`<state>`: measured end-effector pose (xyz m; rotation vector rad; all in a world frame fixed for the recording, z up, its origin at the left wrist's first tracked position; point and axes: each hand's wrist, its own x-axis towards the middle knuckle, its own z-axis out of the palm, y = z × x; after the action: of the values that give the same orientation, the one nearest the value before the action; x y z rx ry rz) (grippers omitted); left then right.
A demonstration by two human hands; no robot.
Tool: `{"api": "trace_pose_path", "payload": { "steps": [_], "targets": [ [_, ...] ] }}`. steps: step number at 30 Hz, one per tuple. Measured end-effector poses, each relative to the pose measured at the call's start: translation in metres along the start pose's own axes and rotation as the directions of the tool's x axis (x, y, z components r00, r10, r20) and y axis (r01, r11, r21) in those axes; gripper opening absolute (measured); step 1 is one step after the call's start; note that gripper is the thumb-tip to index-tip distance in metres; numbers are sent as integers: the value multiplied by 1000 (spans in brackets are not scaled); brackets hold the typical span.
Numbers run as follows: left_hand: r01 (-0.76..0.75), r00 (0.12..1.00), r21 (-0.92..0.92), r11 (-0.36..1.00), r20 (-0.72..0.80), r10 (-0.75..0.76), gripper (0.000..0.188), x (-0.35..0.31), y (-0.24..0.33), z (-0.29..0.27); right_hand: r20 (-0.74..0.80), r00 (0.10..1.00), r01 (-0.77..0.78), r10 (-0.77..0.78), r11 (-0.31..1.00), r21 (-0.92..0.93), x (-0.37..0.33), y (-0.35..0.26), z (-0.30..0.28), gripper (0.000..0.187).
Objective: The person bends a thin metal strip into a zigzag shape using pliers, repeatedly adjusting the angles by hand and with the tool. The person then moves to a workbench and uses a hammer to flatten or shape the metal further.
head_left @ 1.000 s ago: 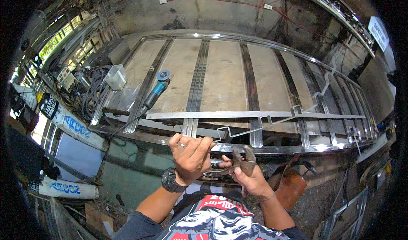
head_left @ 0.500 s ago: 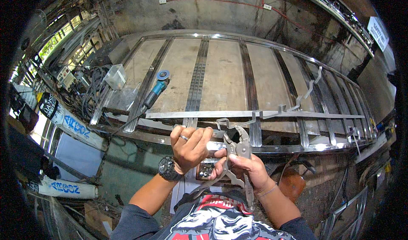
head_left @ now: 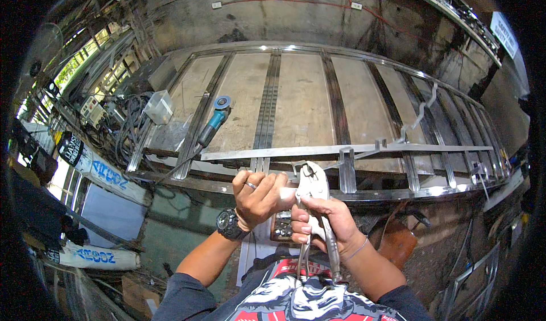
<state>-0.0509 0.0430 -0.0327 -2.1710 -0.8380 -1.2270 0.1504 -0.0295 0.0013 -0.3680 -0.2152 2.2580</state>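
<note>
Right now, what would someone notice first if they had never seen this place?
Probably the locking pliers in the right hand, low in the middle, jaws up at the shiny metal frame. The left hand, with a ring and a black wristwatch, grips the frame beside them. Farther back on the left, a teal angle grinder lies on the frame's bars.

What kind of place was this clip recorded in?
Most likely a metal fabrication or welding workshop. A large steel frame of bars lies flat across a concrete floor, an angle grinder rests on it, and coiled cables lie beside it. The right hand holds locking pliers at the frame's near edge.
</note>
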Motion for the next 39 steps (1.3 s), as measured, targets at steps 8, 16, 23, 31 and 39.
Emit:
{"api": "trace_pose_path", "payload": {
  "steps": [8, 16, 23, 31, 39],
  "targets": [
    [-9, 996, -103, 995, 90, 19, 16, 10, -10, -11, -207, 978, -6, -36, 979, -201, -11, -6, 26, 31],
    [-17, 989, -186, 982, 141, 44, 15, 8, -23, -19, -183, 983, -11, -23, 983, -181, -12, -2, 24, 34],
    [-21, 988, -132, 991, 149, 41, 16, 9, -27, -26, -170, 986, -26, -3, 986, -164, -10, -2, 26, 37],
    [22, 999, -41, 999, 33, -21, 22, -5, -9, -8, -40, 999, -30, 30, 999, -15, 0, 5, 14, 40],
    [20, 1000, -47, 999, -9, -21, 20, -2, -12, -14, -230, 973, -139, 27, 863, -485, -11, -5, 25, 54]
  ]
}}
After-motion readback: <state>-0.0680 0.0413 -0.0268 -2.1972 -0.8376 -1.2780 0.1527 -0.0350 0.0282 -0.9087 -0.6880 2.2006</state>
